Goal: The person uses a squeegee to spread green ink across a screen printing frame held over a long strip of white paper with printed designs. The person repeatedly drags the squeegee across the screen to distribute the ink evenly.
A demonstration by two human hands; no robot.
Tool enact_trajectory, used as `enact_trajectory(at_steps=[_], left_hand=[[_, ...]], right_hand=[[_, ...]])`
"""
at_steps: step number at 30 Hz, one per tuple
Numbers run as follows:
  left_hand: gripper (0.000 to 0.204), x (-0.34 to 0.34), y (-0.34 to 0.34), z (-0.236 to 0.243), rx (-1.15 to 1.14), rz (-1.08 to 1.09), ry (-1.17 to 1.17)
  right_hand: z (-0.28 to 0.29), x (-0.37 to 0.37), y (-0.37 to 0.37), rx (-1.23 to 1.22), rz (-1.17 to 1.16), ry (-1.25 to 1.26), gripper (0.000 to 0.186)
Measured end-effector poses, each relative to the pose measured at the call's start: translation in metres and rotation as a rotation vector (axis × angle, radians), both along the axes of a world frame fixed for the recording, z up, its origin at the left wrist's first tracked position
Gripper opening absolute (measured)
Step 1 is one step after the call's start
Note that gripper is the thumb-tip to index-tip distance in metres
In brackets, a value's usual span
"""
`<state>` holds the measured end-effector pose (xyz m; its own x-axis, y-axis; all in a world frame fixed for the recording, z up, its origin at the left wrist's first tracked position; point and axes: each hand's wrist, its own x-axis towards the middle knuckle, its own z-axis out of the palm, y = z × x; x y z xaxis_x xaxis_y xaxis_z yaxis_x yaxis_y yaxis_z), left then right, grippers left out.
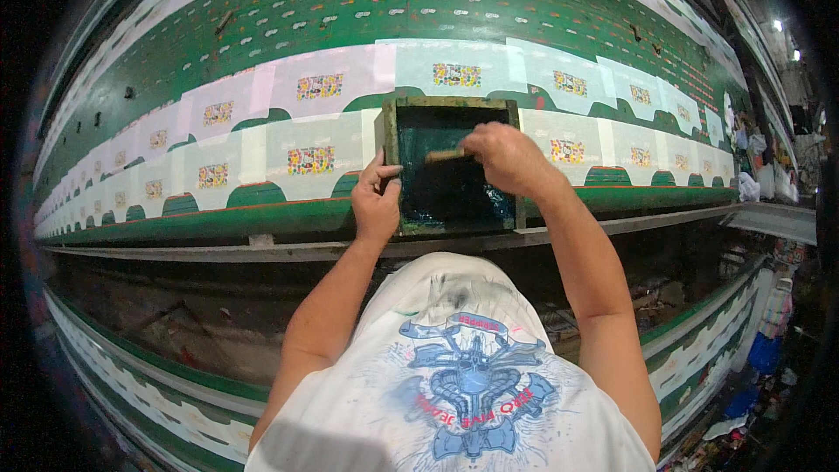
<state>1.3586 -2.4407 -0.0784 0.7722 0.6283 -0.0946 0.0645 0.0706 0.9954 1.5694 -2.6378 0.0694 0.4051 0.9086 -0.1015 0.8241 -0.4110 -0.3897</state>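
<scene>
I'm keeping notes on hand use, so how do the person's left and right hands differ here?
The left hand is on the left side of the wooden frame, while the right hand reaches over the frame's dark inside. The left hand looks partly spread; the right hand is curled around a light-brown strip. Both are bare.

— Your bench (262, 13) is green, dotted with rows of small white and orange marks (463, 11).
— And your fabric panels (358, 70)?
— Pink, pale blue and cream, with multicoloured, speckled rectangles (311, 160).
— Your wooden frame (452, 103) is mottled olive-brown, its inside (415, 197) blue-black.
— Your T-shirt (367, 376) is white, its graphic (474, 380) blue with red lettering (521, 402).
</scene>
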Motion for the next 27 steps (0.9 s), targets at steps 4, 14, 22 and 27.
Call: enact_trajectory(at_steps=[4, 14, 22, 27], left_hand=[[0.026, 0.002, 0.004, 0.022, -0.081, -0.023, 0.016], [0.024, 0.000, 0.010, 0.009, 0.047, -0.043, 0.024], [0.035, 0.002, 0.001, 0.017, 0.008, -0.007, -0.074], [0.033, 0.001, -0.006, 0.011, 0.096, 0.018, -0.030]], right_hand=[[-0.009, 0.022, 0.029, 0.042, -0.103, -0.007, 0.043], [-0.012, -0.027, 0.010, 0.119, -0.063, -0.072, 0.052], [-0.012, -0.097, -0.027, 0.188, -0.063, -0.082, 0.049], [-0.012, -0.123, -0.041, 0.154, -0.076, -0.057, 0.045]])
